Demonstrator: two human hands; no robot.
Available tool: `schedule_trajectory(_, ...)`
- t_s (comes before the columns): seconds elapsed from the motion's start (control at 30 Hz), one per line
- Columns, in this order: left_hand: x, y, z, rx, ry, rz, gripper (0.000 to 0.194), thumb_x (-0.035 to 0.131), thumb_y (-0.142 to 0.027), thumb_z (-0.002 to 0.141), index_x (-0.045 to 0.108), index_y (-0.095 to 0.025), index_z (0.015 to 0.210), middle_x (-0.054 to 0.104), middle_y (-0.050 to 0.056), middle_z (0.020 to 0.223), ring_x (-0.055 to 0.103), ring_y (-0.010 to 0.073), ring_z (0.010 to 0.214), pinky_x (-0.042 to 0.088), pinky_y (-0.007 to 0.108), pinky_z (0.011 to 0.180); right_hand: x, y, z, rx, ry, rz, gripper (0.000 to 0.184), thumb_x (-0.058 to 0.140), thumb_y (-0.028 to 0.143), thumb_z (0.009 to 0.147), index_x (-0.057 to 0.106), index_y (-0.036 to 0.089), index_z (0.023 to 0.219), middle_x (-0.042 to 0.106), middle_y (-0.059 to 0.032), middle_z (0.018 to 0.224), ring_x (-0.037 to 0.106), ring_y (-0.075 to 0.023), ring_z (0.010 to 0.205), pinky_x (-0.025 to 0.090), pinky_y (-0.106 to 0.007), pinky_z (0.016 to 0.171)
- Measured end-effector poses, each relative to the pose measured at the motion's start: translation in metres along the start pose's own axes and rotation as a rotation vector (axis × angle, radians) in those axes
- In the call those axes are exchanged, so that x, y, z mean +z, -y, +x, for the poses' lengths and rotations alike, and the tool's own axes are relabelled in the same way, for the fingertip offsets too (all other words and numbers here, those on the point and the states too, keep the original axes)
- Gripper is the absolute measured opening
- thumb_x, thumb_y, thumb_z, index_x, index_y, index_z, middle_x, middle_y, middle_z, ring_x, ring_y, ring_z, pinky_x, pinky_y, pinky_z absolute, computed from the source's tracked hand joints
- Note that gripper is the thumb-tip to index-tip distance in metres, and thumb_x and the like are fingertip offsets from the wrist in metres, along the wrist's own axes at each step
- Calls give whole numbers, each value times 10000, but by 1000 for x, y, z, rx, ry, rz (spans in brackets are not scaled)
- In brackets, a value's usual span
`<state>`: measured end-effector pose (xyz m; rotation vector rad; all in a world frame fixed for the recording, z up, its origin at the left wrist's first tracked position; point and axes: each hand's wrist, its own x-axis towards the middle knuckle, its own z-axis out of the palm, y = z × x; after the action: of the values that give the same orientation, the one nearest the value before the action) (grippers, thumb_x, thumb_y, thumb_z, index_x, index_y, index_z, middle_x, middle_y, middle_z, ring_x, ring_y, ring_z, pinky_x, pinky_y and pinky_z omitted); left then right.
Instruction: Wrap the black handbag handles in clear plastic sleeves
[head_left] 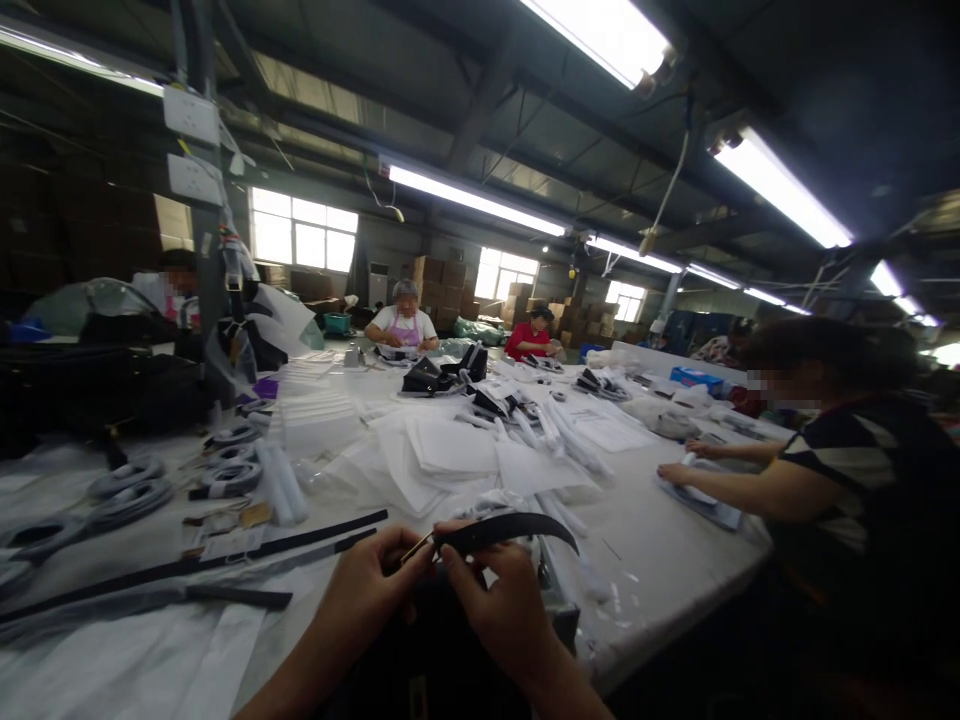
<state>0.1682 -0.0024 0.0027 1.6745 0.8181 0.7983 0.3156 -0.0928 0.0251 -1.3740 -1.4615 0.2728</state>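
In the head view my left hand (371, 590) is closed in a pinch on a thin gold-coloured metal piece (415, 549), which looks like a buckle. My right hand (499, 595) grips a black strap (517, 527) close to that metal piece. The strap's free end curves away to the right above my knuckles. Both hands are close together, low in the middle of the view, over a dark shape I cannot make out. Long black straps (300, 543), some in clear plastic, lie on the table left of my left hand.
White sheets (450, 445) spread over the white table (660, 560). Coiled wrapped straps (229, 478) lie at left, black bags (431, 376) farther back. A co-worker (840, 480) stands at right handling a plastic packet; others sit across the table. A post (217, 340) rises at left.
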Motion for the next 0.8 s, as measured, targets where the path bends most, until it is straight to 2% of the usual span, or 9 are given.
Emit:
schedule_trajectory(0.1, 0, 1, 1, -9, 29, 13, 405, 647, -559, 774, 679, -157, 807, 656, -4, 602, 564, 137, 429, 380, 212, 446, 2, 1, -2, -34, 8, -44, 248, 619, 330, 890, 756, 277, 1090, 752, -70, 1096, 681, -288, 1059, 504, -394, 951)
schedule_trajectory(0.23, -1, 4, 2, -32, 43, -1, 409, 672, -562, 756, 679, -160, 830, 640, -16, 601, 551, 124, 434, 368, 202, 447, 3, 1, -3, -67, 1, -82, 285, 596, 310, 907, 721, 287, 1162, 751, -63, 1099, 699, -277, 1035, 506, -382, 958)
schedule_trajectory(0.37, -1, 6, 3, -46, 42, -27, 469, 672, -620, 724, 685, -167, 843, 656, -14, 632, 523, 108, 410, 349, 200, 429, 4, -2, -3, -75, -39, -46, 278, 561, 289, 928, 725, 291, 1153, 755, -42, 1094, 696, -254, 1052, 497, -349, 975)
schedule_trajectory(0.47, 1, 7, 4, -60, 29, -55, 501, 691, -642, 688, 684, -172, 862, 665, -15, 641, 506, 100, 394, 343, 200, 421, 6, -2, -3, -111, -15, -59, 300, 542, 270, 934, 709, 282, 1183, 761, -49, 1077, 707, -245, 1028, 505, -327, 951)
schedule_trajectory(0.63, 2, 10, 6, -37, -30, -85, 477, 714, -618, 681, 676, -175, 854, 612, -40, 536, 475, 97, 387, 325, 193, 420, 10, 0, -2, -181, 16, -121, 360, 515, 196, 925, 675, 303, 1229, 756, -46, 1093, 716, -231, 1004, 514, -301, 905)
schedule_trajectory(0.8, -1, 13, 9, -47, 46, -39, 497, 708, -629, 684, 684, -173, 882, 615, -35, 531, 488, 111, 410, 370, 208, 447, 12, -1, -3, -229, -39, -118, 345, 545, 200, 898, 691, 331, 1181, 772, -24, 1033, 729, -211, 920, 529, -280, 852)
